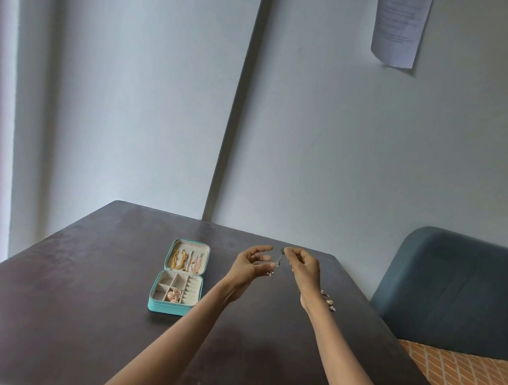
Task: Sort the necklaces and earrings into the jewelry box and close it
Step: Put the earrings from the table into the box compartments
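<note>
Right hand pinches silver earring above counter; left hand fingers loosely curled, touching its lower end; jewelry box open mid-counter.

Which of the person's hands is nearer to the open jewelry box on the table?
Left. The left hand hovers just right of the jewelry box; the right hand, pinching a dangling earring, is farther right.
</note>
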Available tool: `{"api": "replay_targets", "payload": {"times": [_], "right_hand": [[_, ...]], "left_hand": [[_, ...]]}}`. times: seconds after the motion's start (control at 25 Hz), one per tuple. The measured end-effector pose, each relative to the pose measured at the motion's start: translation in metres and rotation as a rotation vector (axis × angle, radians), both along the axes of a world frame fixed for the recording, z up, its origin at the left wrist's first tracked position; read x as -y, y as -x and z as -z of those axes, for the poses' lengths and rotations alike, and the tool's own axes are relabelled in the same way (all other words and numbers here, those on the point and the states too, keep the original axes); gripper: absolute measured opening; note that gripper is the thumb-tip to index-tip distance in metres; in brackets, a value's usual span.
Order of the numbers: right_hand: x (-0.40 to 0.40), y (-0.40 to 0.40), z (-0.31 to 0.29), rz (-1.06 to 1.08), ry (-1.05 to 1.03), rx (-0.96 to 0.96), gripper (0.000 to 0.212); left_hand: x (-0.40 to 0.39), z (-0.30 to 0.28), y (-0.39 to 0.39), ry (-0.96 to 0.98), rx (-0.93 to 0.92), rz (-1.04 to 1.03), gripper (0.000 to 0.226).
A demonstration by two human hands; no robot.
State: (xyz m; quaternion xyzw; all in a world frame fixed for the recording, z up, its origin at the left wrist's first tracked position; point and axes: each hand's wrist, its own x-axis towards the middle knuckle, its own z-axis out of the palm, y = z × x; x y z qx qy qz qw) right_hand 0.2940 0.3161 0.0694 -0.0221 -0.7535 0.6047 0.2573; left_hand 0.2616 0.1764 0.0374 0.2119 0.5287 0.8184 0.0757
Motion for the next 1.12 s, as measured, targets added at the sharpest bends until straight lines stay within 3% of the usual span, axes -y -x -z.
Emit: {"api": "replay_targets", "payload": {"times": [0.12, 0.28, 0.48, 0.88, 1.0, 1.12], "right_hand": [[0.006, 0.002, -0.001, -0.004, -0.014, -0.004, 0.013], [0.008, 0.002, -0.002, 0.024, -0.036, 0.009, 0.013], [0.014, 0.003, 0.002, 0.014, -0.047, 0.014, 0.014], [0.020, 0.002, 0.002, 0.007, -0.004, -0.014, 0.015], [0.020, 0.002, -0.001, -0.022, 0.001, -0.025, 0.015], [0.022, 0.002, -0.003, -0.040, -0.014, -0.024, 0.015]], "left_hand": [[0.000, 0.001, 0.001, 0.073, -0.039, -0.036, 0.031], [-0.002, 0.000, 0.001, 0.314, -0.245, -0.244, 0.013], [-0.007, 0.003, 0.001, 0.462, -0.367, -0.392, 0.015], [-0.007, 0.004, -0.002, 0.129, -0.139, -0.257, 0.023], [-0.003, 0.004, -0.003, 0.105, -0.113, -0.225, 0.024], [-0.003, 0.004, -0.004, 0.104, -0.115, -0.215, 0.012]]}}
